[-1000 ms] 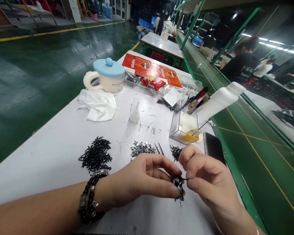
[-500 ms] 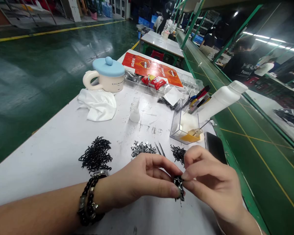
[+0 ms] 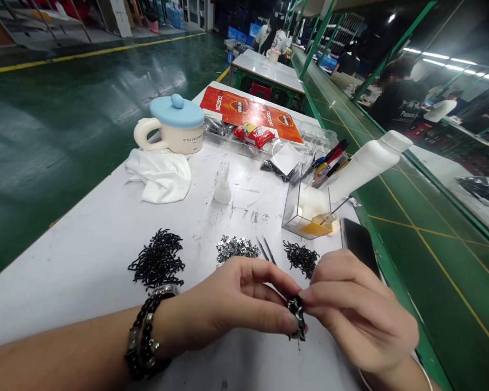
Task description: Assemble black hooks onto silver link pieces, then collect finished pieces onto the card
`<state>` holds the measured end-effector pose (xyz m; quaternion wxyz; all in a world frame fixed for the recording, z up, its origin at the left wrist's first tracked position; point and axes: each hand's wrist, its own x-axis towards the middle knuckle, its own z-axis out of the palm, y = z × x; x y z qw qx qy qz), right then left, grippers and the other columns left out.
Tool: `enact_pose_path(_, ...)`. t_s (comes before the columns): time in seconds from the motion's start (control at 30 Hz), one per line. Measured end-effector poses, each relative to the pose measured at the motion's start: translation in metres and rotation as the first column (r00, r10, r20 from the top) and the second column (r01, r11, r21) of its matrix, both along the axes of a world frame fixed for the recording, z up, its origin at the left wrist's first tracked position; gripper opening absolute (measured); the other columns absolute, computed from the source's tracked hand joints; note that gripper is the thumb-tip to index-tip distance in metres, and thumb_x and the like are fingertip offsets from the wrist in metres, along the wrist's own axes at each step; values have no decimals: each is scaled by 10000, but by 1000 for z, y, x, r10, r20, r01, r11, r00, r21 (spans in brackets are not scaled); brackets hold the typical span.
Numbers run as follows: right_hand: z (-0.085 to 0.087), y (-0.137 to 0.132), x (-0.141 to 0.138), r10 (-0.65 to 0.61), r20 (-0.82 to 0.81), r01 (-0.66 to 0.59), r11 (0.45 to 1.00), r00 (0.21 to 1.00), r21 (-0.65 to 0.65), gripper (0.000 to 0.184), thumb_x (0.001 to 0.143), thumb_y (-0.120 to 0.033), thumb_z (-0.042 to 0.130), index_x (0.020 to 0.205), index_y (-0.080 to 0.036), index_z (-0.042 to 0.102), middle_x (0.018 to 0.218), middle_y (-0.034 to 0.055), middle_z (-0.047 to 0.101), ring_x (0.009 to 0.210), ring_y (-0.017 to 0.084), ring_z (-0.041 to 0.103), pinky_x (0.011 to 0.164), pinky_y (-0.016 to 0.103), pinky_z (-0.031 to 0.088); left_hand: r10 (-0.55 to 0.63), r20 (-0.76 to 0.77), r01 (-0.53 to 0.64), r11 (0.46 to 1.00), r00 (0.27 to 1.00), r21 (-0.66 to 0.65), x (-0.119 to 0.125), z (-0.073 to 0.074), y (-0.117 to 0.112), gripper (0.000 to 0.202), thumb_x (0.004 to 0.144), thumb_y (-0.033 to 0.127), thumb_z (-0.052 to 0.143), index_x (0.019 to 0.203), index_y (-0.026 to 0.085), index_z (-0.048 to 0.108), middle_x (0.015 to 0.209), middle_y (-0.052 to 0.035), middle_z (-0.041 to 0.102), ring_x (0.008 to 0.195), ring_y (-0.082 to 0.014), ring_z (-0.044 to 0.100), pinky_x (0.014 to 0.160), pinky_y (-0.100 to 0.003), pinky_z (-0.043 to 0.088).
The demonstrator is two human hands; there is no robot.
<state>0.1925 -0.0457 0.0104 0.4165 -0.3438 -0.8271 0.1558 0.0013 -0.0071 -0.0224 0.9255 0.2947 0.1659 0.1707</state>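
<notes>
So the left hand (image 3: 228,298) has a little black-and-silver part (image 3: 295,315) clamped between thumb and index finger, the other fingers curled loosely behind. The right hand (image 3: 362,312) is right up against it, thumb and fingertips bunched at the part's upper edge; can't tell if they're actually gripping it or just pressing. Basically the part sits between the two hands, above the white table (image 3: 85,250). Just past the hands there's a heap of silver clips (image 3: 237,248), tweezers (image 3: 266,251) and a small black pile (image 3: 300,257), with a bigger black pile (image 3: 157,259) off left. Farther back: a blue-lidded mug (image 3: 183,138).
</notes>
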Motion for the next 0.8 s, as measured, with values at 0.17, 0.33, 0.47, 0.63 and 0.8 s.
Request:
enact_pose_path(0.17,-3,1,-1,1,-70,-2,1000,998,-20,165,765,-16,575,898,-104,617,802,41,516,720,126,510,580,283,443,18,46,-16,999,999,-46,1,2,-1,284,641,156,775,897,125,655,779,-55,707,760,-150,671,741,-253,501)
enact_pose_path(0.33,-4,2,-2,-21,-47,22,1000,999,18,175,756,0,563,883,-110,612,789,36,512,708,127,503,578,287,436,32,24,-31,999,999,-44,2,4,-3,273,640,155,768,887,123,656,769,-63,709,744,-142,667,742,-249,494)
enact_pose_path(0.47,-4,1,-6,-71,16,69,993,997,91,166,759,18,535,861,-93,605,768,44,522,706,129,497,576,284,429,43,-19,-44,999,999,-26,3,3,-2,247,660,154,751,882,116,650,767,-68,706,739,-131,655,745,-248,481)
enact_pose_path(0.63,-7,0,-11,-168,62,155,973,984,172,135,797,-19,498,853,-106,585,744,40,515,689,133,485,575,288,424,86,-47,-86,996,995,-3,3,0,-1,242,680,165,746,897,117,650,786,-71,712,744,-124,654,757,-248,480)
enact_pose_path(0.8,-13,-2,-12,-197,33,187,962,980,198,125,786,-2,522,860,-84,578,753,47,503,711,135,476,577,288,410,112,-50,-111,994,993,11,3,-1,-2,240,683,155,746,906,133,659,799,-52,717,755,-110,656,755,-221,484)
